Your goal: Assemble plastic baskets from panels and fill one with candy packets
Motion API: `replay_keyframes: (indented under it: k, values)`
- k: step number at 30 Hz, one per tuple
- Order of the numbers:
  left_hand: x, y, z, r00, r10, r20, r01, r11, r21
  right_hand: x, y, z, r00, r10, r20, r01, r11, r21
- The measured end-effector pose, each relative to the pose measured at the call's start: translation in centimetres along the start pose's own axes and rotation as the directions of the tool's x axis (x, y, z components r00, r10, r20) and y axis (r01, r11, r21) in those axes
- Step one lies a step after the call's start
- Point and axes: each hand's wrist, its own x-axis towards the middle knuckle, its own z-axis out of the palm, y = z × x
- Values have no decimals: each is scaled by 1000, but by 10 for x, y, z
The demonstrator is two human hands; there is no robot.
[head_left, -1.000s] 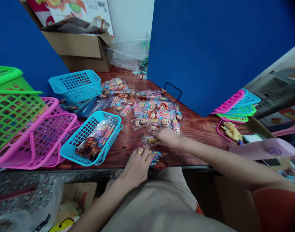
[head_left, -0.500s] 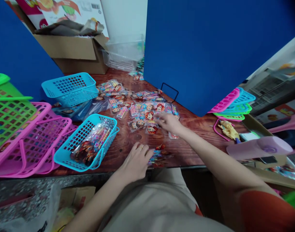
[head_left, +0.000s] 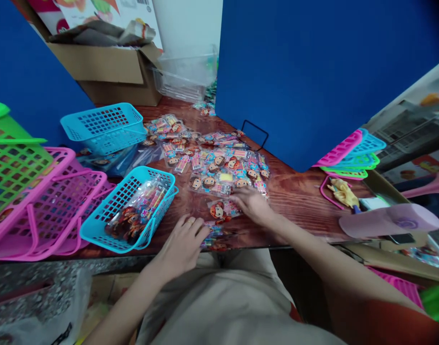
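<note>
Taking the packet (head_left: 217, 211) by the right hand (head_left: 253, 205) as the clock's middle and 12 as straight away from the person, that packet lies flat on the table (head_left: 294, 196), its printed head toward 9 o'clock. The right hand comes in from 4 o'clock, palm down, its fingers bent and close together, the tips at the packet's 3 o'clock end; whether they pinch it or only press on it, I cannot tell. The left hand (head_left: 179, 242), a ring (head_left: 191, 220) on one finger, rests at 8 o'clock, loosely curled, its fingertips at the near side of a small stack (head_left: 214, 232) of like packets at 7 o'clock; I cannot tell whether it grips any. At 12 o'clock, just beyond the packet, spreads a loose pile (head_left: 228, 167) of more packets. A blue basket (head_left: 93, 235) at 9 o'clock holds a bunch of them, with pink baskets (head_left: 79, 201) and a green one (head_left: 14, 167) farther out that way. Another blue basket (head_left: 104, 139) sits at 10 o'clock, an open carton (head_left: 97, 67) between 10 and 11, and a clear bin (head_left: 190, 69) at 11. A blue panel (head_left: 294, 81) stands at 1 o'clock. Toward 3 o'clock lie a purple bottle (head_left: 377, 221) and a crumpled yellow cloth (head_left: 343, 192).
</note>
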Motion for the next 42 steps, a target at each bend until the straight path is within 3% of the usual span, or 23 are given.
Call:
replay_keyframes:
  k: [2,4,8,13,17,20,24,26,29,32,33,35,37,39,40,42]
  values:
    - [2,0,0,1000,4,0,-4,1000,-10,16,10,-8,983,136,-121,-132,990,42]
    - [4,-1,0,1000,7,-5,-7,1000,-22,35,13,-9,962,214,-167,-209,977,49]
    - [3,-1,-3,1000,19,5,-19,999,-46,65,-9,7,991,136,20,-136,991,-1]
    - [-1,0,-5,1000,-4,10,4,999,-50,80,-32,16,965,185,185,-186,983,-12]
    - [-1,0,-3,1000,-15,-10,15,999,-49,79,-31,10,963,208,170,-213,977,12]
    - [-1,0,-1,999,-18,-27,17,999,-50,76,-30,11,939,311,148,-319,947,35]
    - [-1,1,0,999,-27,-31,26,999,-47,77,-24,18,923,335,191,-371,907,200]
    - [-1,1,-1,999,-26,-23,26,999,-42,78,-18,13,940,328,89,-338,876,345]
    - [-1,1,-1,1000,-25,-16,24,999,-48,73,-8,-16,919,322,-228,-174,849,500]
    - [-1,2,-1,999,-28,-34,26,998,-60,55,-3,-59,830,265,-491,-50,912,408]
    - [-1,2,-1,999,-27,-40,24,998,-61,47,-4,-71,836,212,-506,-31,939,342]
    - [-1,1,-1,999,-20,-46,18,998,-56,31,-10,-87,908,85,-411,-4,981,194]
    - [0,0,0,999,-9,-45,7,999,-50,17,-21,-92,984,8,-178,-2,999,34]
    - [0,0,-1,999,-5,-45,3,999,-50,9,-32,-90,997,41,62,-34,993,-110]
    - [0,-1,-1,999,-5,-44,3,999,-51,7,-37,-89,989,77,127,-58,987,-148]
    - [0,-1,-2,999,-7,-40,5,999,-51,7,-41,-91,987,124,97,-115,989,-96]
